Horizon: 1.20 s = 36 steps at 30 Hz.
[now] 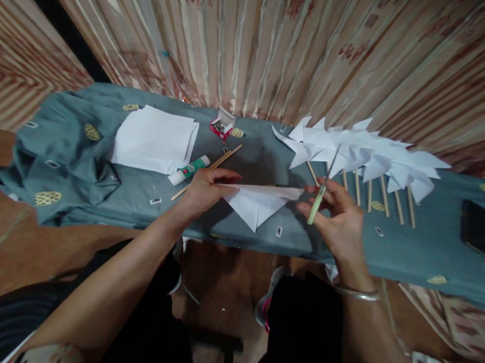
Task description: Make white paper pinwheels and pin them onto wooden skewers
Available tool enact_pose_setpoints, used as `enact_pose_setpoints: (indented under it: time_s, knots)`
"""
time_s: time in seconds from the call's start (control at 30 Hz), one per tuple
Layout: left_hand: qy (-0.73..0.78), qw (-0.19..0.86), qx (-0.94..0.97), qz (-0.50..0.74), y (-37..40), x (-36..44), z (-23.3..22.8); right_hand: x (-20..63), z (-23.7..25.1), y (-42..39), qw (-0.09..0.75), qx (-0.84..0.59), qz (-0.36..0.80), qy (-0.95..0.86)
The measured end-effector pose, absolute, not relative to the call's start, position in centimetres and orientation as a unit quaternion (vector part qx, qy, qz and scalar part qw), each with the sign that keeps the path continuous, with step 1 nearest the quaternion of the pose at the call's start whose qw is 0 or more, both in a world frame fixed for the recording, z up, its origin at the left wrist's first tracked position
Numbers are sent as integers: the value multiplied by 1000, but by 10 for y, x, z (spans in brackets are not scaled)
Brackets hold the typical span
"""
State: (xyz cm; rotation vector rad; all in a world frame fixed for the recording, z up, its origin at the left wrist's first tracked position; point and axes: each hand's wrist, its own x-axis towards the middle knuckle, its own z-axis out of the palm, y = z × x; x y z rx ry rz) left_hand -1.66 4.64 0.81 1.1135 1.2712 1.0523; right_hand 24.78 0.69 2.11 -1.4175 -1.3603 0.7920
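Observation:
My left hand [207, 188] pinches the left corner of a folded white sheet of paper [261, 202], its point hanging toward me over the table's near part. In my right hand [340, 215] is a pair of scissors [319, 200] with pale green handles, the blades pointing away from me. The right fingertips are close to the paper's right corner; whether they touch it I cannot tell. A glue stick [189, 170] and thin wooden sticks [225, 156] lie just beyond my left hand. Several white paper pinwheels [366, 154] on wooden sticks lie overlapped beyond my right hand.
A stack of white paper [154, 140] lies at the left on the grey-green tablecloth [237, 236]. Behind the glue stick is a small red box [221, 126] of metal pins, lid up. A dark phone [479, 228] lies far right. A patterned curtain [257, 44] hangs behind.

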Motion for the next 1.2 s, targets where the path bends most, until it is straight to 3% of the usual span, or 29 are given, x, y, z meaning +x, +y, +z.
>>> enact_pose_setpoints:
  time_s: [0.17,0.33,0.43,0.6,0.73,0.97,1.2]
  knots:
    - [547,538,502,398,48,-17,6,244,17,7,444,-594,308,-596]
    - [530,551,429,481,47,-14,5,242,14,8,442,-623,278,-582]
    - [496,603,346,521,41,-4,7,241,12,8,445,-635,245,-581]
    - [378,747,246,489,24,17,10,235,8,11,460,-658,191,-565]
    - [333,792,216,464,15,29,11,229,7,17,487,-665,179,-537]
    - [380,763,212,478,11,41,15,216,9,22,486,-662,186,-539]
    - [448,689,249,513,6,46,12,209,9,33,543,-630,242,-499]
